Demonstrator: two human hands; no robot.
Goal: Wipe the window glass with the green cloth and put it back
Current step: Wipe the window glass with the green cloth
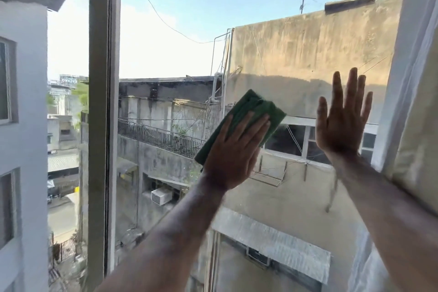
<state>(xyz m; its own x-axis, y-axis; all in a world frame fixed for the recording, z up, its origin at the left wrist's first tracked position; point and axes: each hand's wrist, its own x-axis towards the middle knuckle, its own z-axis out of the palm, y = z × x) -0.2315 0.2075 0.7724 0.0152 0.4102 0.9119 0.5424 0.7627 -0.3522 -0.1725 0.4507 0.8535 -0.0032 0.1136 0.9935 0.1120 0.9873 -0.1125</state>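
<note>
**Green cloth flat on pane, both palms up**

Outdoors through clear window glass [180, 38]: weathered tan concrete wall [308, 52] upper right, grey balcony with dark railing [161, 136] at centre, white air-conditioner box [161, 196] lower centre, pale blue sky above. Grey vertical window frame post [103, 102] at left of frame, full height. Cream curtain fabric [414, 137] along right edge.

Folded green cloth [253, 109] at centre of frame, pressed flat against glass, tilted so upper end points up-right. Left hand [233, 156] spread open over lower part of cloth, fingers [251, 129] extended and lying on fabric, palm pushing rather than clutching; no curl around cloth visible. Upper corner and lower-left edge of cloth showing beyond hand.

Right hand [341, 125] at right of frame, just beside cloth but apart from it, fully open, fingers splayed and pointing up, holding nothing; appears laid against pane. Both forearms reaching up from bottom edge, slightly blurred.
</note>
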